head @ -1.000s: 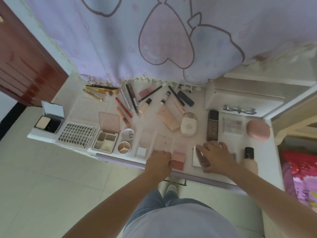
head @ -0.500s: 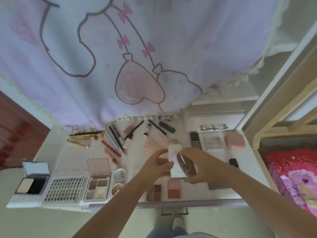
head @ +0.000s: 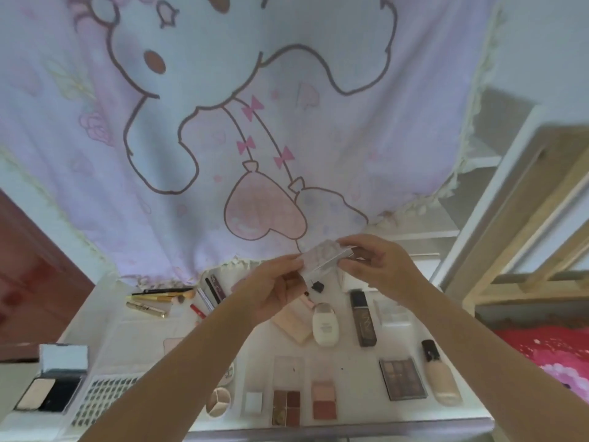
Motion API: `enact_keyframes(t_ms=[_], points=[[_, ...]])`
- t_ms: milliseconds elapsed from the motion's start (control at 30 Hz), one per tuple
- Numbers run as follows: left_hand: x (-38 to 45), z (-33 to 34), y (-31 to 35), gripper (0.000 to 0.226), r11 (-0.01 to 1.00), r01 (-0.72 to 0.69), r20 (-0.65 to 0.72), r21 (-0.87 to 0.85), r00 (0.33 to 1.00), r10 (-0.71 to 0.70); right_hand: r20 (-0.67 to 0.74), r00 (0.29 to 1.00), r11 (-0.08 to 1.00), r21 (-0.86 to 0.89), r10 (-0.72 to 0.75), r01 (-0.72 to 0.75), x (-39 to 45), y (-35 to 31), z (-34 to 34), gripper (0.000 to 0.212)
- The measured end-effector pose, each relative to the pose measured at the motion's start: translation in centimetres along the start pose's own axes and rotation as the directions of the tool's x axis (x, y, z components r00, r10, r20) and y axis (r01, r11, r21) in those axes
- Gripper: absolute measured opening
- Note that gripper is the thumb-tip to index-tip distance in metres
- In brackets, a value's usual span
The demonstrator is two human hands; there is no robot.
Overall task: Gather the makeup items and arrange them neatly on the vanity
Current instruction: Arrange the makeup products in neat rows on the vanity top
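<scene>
Silvery and flat, the small rectangular compact (head: 325,260) is up in the air between my two hands, well above the white worktop (head: 153,327) and in front of the pink cartoon-print curtain (head: 223,129). My left hand (head: 274,291) pinches its near-left edge, fingers (head: 288,266) curled onto it, and my right hand (head: 379,266) grips the far-right end from above, so both are clamped on the same piece. I'd call this the inspect-and-sort step: the compact is lifted, not yet placed. Next I need to pick a slot and bring it down flat, square to its neighbours. Below, the front row holds the brown four-pan eyeshadow palette (head: 287,406), the pink two-pan blush (head: 323,400), the dark multi-pan eyeshadow palette (head: 401,379) and the beige foundation bottle with a black cap (head: 441,378). Behind those lie the white oval bottle (head: 325,323) and the dark brown tube (head: 363,320); gold-handled brushes (head: 159,296) sit far left. Free space looks tight, and my own forearms hide part of the middle, so I'd lower it carefully to avoid knocking that upright-looking bottle or nudging the palettes.
</scene>
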State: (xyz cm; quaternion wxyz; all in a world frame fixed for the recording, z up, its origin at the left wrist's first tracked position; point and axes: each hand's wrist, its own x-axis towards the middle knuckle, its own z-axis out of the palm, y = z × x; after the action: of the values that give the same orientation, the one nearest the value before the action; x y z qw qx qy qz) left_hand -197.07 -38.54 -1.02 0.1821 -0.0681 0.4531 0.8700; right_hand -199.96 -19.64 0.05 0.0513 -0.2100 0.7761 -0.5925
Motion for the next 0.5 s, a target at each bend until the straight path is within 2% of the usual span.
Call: enact_keyframes(t_ms=[100,167,267,333,400,433,500], points=[[0.2,0.4,0.8,0.018,0.999,-0.05,-0.004,0.02,0.999,0.05,-0.089,0.995,0.999,0.023,-0.037,0.039,0.5,-0.3,0.1,0.03],[0.4,0.7,0.9,0.016,0.985,-0.153,-0.075,0.074,0.984,0.159,-0.177,0.984,0.992,0.129,0.024,-0.001,0.9,-0.4,0.5,0.025],[0.8,1.5,0.6,0.024,0.89,-0.296,-0.156,0.347,0.917,0.366,-0.16,0.976,0.952,0.289,0.15,-0.099,1.5,-0.7,1.5,0.023],[0.9,1.8,0.5,0.023,0.791,-0.318,-0.148,0.523,0.88,0.452,-0.166,0.967,0.933,0.335,0.194,-0.129,2.1,-0.9,1.8,0.028],[0.8,1.9,1.1,0.01,0.767,-0.275,-0.145,0.579,0.892,0.429,-0.171,0.965,0.942,0.307,0.199,-0.139,2.8,-1.0,1.4,0.037],[0.7,1.8,1.6,0.004,0.797,-0.23,-0.161,0.558,0.913,0.376,-0.154,0.973,0.961,0.241,0.173,-0.133,3.2,-0.9,0.9,0.04],[0.6,1.5,2.7,0.01,0.88,-0.129,-0.175,0.457,0.957,0.231,-0.061,0.987,0.987,0.08,0.147,-0.142,3.9,-1.1,0.1,0.038]])
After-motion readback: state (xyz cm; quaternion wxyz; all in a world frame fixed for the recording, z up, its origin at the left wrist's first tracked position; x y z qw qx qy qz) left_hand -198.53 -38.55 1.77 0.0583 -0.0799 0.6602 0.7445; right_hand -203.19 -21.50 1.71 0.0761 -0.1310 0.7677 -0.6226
